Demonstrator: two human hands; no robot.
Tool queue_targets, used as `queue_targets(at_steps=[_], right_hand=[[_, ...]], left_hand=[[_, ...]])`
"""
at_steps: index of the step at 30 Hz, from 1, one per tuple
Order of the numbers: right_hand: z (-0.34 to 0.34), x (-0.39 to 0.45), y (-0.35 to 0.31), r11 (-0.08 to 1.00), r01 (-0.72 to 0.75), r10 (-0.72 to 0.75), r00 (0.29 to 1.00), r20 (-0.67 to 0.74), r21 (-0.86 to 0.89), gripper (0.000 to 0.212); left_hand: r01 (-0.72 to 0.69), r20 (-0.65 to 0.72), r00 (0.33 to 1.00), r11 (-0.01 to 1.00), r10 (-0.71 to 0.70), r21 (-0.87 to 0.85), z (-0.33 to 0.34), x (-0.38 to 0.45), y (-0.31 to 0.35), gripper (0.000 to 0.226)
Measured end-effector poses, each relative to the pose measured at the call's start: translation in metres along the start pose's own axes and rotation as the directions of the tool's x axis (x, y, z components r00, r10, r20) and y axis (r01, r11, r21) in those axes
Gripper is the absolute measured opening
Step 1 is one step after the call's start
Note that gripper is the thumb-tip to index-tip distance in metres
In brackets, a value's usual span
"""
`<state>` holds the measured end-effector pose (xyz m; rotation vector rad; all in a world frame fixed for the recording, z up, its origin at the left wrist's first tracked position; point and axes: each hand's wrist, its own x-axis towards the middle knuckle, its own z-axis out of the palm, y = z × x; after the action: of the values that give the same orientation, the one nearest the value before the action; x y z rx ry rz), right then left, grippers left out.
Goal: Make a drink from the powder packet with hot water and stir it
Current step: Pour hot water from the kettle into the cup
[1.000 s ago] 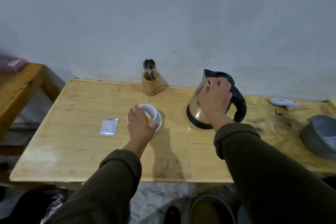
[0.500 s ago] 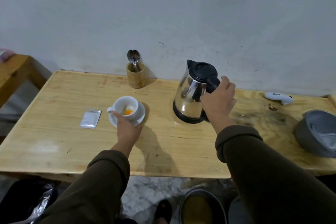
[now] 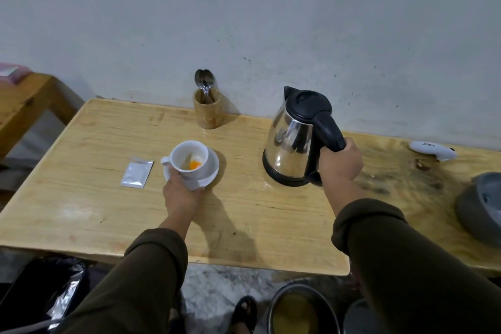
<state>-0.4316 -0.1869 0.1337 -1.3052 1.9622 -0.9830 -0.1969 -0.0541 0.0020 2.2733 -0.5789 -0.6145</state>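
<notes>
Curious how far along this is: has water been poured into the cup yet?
No: the cup holds only orange powder, and the kettle stands upright.

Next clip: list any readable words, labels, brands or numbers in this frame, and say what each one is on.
White handheld device at the table's right: dark print, upside down to the camera, roughly "3500rs", but too blurred to be sure.
Silver packet: no print legible.
Kettle, cup, wooden spoon holder: no visible text.

On the pale wooden desk (image 3: pixel 81 198) we list: a white ceramic cup (image 3: pixel 189 160) holding orange powder, tilted on its white saucer (image 3: pixel 210 173), our left hand (image 3: pixel 181 192) gripping both; a silver foil packet (image 3: pixel 137 176) just beside; a steel kettle (image 3: pixel 292 141), black handle in our right hand (image 3: pixel 340 163).
</notes>
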Motion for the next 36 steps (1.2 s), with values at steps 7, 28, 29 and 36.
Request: queue_targets(at_steps=[7,28,29,36], right_hand=[[-0.003,0.004,-0.018,0.973,0.193,-0.19,0.981,0.03,-0.126,0.013],[0.028,-0.02,-0.08,0.551,0.753,-0.575,0.655,0.491,-0.36,0.016],[0.029,-0.022,-0.081,0.547,0.756,-0.572,0.652,0.498,-0.361,0.017],[0.037,-0.031,-0.1,0.441,0.802,-0.576,0.598,0.558,-0.403,0.013]], left_hand=[[-0.007,0.001,1.0,1.0,0.007,-0.021,-0.005,0.008,-0.001,0.068],[-0.017,0.019,1.0,1.0,0.018,-0.008,-0.01,0.009,0.003,0.051],[-0.016,0.024,1.0,1.0,0.016,-0.008,-0.01,0.009,0.003,0.053],[-0.021,0.052,0.998,1.0,0.022,-0.013,-0.012,0.011,0.002,0.056]])
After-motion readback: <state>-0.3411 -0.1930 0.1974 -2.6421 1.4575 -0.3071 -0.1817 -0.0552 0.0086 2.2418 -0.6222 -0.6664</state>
